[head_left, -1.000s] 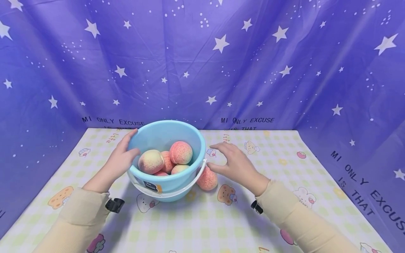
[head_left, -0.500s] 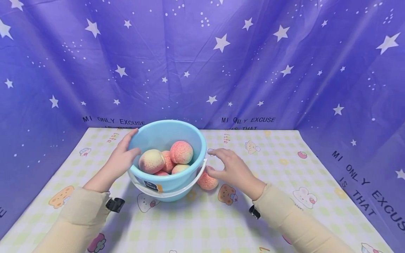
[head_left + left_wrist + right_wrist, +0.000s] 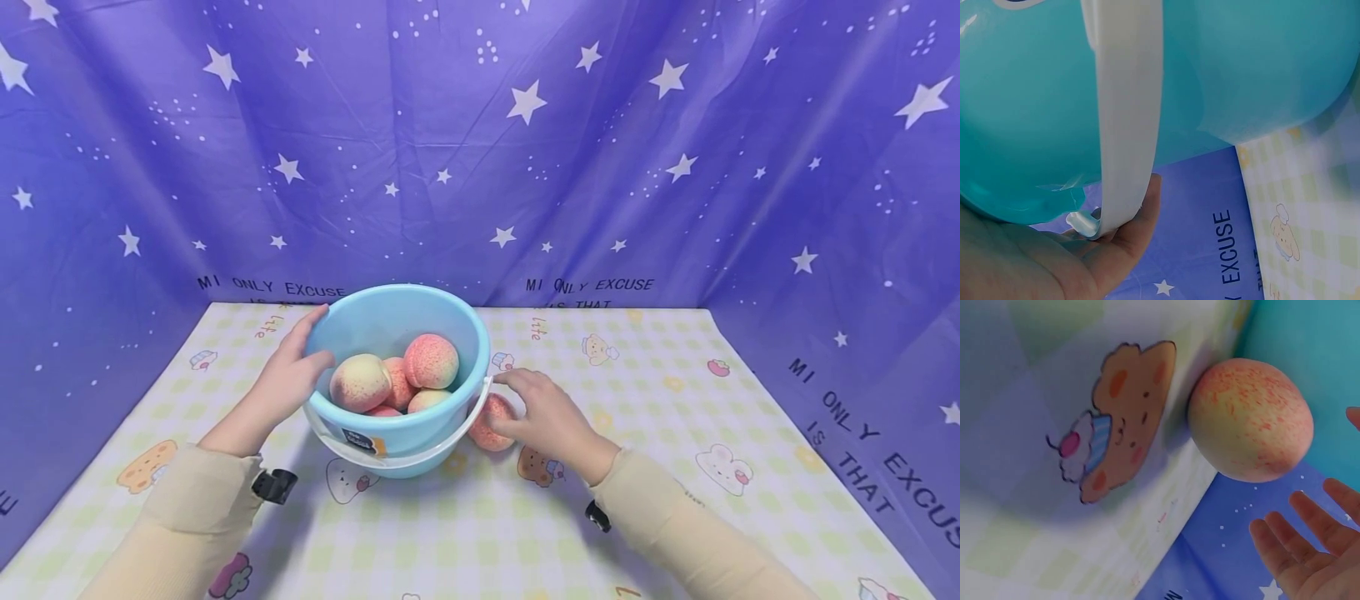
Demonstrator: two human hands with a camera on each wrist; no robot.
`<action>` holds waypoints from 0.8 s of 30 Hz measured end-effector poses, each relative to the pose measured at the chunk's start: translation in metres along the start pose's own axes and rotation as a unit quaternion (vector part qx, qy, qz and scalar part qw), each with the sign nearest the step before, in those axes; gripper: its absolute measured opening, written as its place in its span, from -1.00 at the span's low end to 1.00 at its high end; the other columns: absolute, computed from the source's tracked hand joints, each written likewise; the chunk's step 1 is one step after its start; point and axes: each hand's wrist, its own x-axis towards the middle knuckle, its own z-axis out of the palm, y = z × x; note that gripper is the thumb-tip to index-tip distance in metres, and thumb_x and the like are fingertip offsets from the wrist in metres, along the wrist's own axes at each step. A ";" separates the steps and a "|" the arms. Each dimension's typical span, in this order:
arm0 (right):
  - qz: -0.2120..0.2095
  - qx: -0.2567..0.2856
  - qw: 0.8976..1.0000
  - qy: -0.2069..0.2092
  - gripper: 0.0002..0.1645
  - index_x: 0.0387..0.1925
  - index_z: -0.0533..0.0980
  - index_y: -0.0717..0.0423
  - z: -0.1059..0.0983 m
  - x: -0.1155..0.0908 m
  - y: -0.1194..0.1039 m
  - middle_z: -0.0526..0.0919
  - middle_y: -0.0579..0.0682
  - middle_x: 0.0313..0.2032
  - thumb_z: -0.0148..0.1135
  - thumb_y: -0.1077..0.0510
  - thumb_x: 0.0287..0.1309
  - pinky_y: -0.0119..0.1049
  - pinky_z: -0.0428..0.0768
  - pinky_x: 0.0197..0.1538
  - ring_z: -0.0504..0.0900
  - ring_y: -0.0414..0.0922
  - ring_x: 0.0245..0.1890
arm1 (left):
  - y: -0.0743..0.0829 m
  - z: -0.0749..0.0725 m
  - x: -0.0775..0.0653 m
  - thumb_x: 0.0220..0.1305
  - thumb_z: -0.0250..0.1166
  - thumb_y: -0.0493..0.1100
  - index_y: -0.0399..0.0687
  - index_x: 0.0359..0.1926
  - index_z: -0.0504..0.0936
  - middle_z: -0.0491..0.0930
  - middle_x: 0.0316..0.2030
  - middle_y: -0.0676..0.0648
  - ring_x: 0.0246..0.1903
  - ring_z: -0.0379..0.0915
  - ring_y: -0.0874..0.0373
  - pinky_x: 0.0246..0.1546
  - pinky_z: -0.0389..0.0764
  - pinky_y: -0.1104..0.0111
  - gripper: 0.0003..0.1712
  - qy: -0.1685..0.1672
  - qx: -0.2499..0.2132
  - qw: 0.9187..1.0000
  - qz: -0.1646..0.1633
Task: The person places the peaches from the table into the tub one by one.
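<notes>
A light blue bucket [image 3: 427,432] holds several yellow-and-pink peaches [image 3: 431,362], with its white handle [image 3: 1129,112] hanging down the front. My left hand [image 3: 287,379] grips the left rim, thumb over the inside and fingers along the outer wall. Against the bucket's right side, one more peach [image 3: 1250,419] sits on the tablecloth. My right hand [image 3: 555,423] is just right of this peach, fingers spread and thumb overlapping it in the head view. In the right wrist view, its fingertips are apart from the peach.
A checked tablecloth [image 3: 465,542] printed with cartoon animals covers the table. Purple curtains [image 3: 600,167] with white stars enclose the back and both sides. A black strap [image 3: 274,486] circles my left wrist.
My right hand has come down and to the left, closer to the peach on the table. The left hand and the bucket have stayed in place.
</notes>
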 end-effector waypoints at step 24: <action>0.040 0.072 0.996 -0.017 -0.33 0.12 0.58 -0.07 0.031 0.000 0.010 0.65 -0.06 0.05 0.48 -0.14 -0.09 -0.07 0.56 0.21 0.59 -0.07 0.09 | -0.001 0.001 0.001 0.22 0.01 -0.32 -0.22 0.57 -0.17 -0.12 0.54 -0.36 0.48 -0.11 -0.38 0.48 -0.04 -0.21 -0.07 0.004 -0.006 1.000 0.006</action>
